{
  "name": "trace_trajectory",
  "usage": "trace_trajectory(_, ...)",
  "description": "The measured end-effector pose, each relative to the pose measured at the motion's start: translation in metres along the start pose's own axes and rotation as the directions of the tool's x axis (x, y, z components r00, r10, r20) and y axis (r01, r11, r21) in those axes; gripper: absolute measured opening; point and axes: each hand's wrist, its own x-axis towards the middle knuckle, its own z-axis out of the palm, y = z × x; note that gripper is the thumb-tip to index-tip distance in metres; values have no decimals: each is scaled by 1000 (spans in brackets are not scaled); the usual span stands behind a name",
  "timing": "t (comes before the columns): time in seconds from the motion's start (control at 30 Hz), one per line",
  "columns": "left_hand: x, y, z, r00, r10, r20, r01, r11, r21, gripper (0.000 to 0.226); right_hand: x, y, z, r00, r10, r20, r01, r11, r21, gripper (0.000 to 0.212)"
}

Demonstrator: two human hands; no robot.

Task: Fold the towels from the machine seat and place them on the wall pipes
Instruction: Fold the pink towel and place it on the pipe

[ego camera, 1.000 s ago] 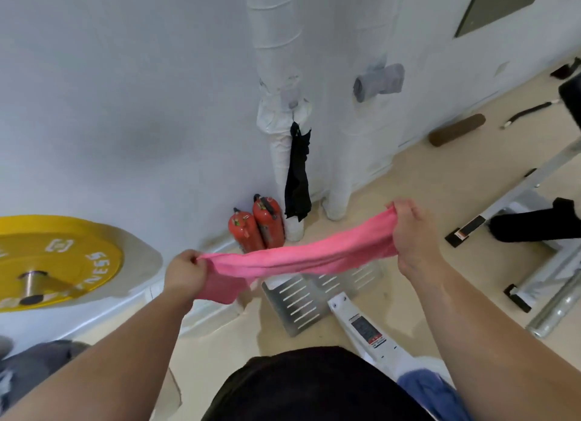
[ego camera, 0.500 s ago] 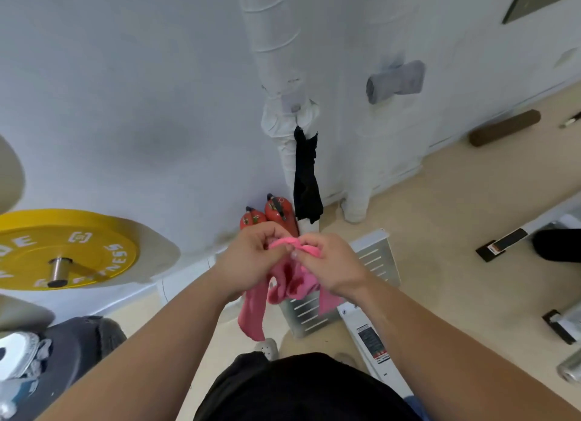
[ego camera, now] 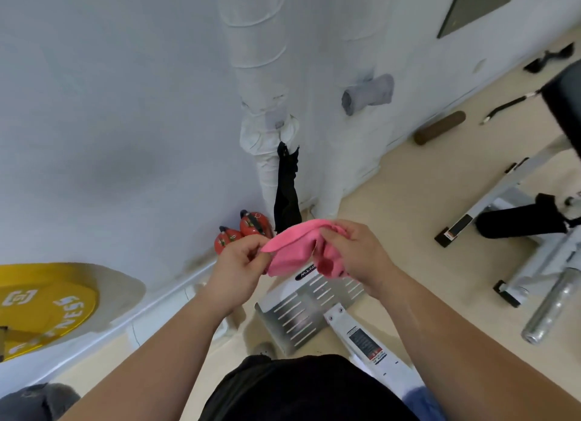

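Note:
I hold a pink towel (ego camera: 294, 249) bunched between both hands at chest height. My left hand (ego camera: 240, 265) pinches its left edge, and my right hand (ego camera: 358, 254) grips the folded right part. Ahead rise the white wrapped wall pipes (ego camera: 261, 75). A black towel (ego camera: 286, 194) hangs from the pipe joint, and a grey folded towel (ego camera: 367, 93) sits on a stub on the right pipe. A blue cloth (ego camera: 423, 401) shows at the bottom edge, beside my black shirt.
Two red fire extinguishers (ego camera: 243, 232) stand at the wall base. A slotted metal footplate (ego camera: 301, 310) of a white machine lies below my hands. A yellow weight plate (ego camera: 41, 307) is on the left. A bench frame with a black roller pad (ego camera: 518, 222) is on the right.
A second ago the pink towel was stretched wide between my hands. I brought both hands together, doubling it over, and now they have parted slightly with the towel bunched between them.

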Motion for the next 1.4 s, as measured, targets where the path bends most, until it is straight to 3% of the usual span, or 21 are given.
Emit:
trace_trajectory(0.13,16,0,-18,997,-29,65,33,997,-66,37,5,-10,32,989,44,-142,-37,998,54,13)
trace_trajectory(0.2,20,-3,-27,999,-38,20,39,996,-80,38,10,-9,46,963,86,-256,-74,996,56,18)
trace_trajectory(0.3,25,-18,-43,992,-109,-66,102,990,-102,33,11,-12,65,939,131,-317,-145,989,-19,30)
trace_trajectory(0.43,23,-26,-61,984,-172,-49,162,973,-162,31,10,-31,103,963,157,-219,-117,976,183,27)
trace_trajectory(0.6,16,-22,-80,996,-52,-69,32,964,-264,22,8,-59,144,996,76,-38,-57,932,358,36)
trace_trajectory(0.7,22,-28,-99,997,-38,-60,17,949,-316,19,9,-65,152,1000,0,30,-8,965,262,42)
trace_trajectory(0.8,22,-31,-114,1000,-20,-16,14,954,-300,17,13,-67,156,994,-108,-7,108,994,27,22)
trace_trajectory(0.93,19,-35,-126,997,-55,55,73,920,-386,19,17,-69,162,963,-263,-53,239,929,-281,3)
trace_trajectory(1.07,18,-38,-137,989,-58,135,108,913,-393,24,19,-73,164,921,-370,119,388,860,-331,15)
trace_trajectory(1.23,16,-40,-146,973,-64,221,165,864,-476,26,17,-85,165,895,-304,326,399,873,-280,6)
trace_trajectory(1.33,16,-48,-146,978,-76,192,164,851,-499,25,15,-93,165,832,-296,470,490,789,-371,9)
trace_trajectory(1.4,15,-49,-145,974,-59,219,173,815,-553,26,15,-95,163,815,-311,490,529,743,-410,9)
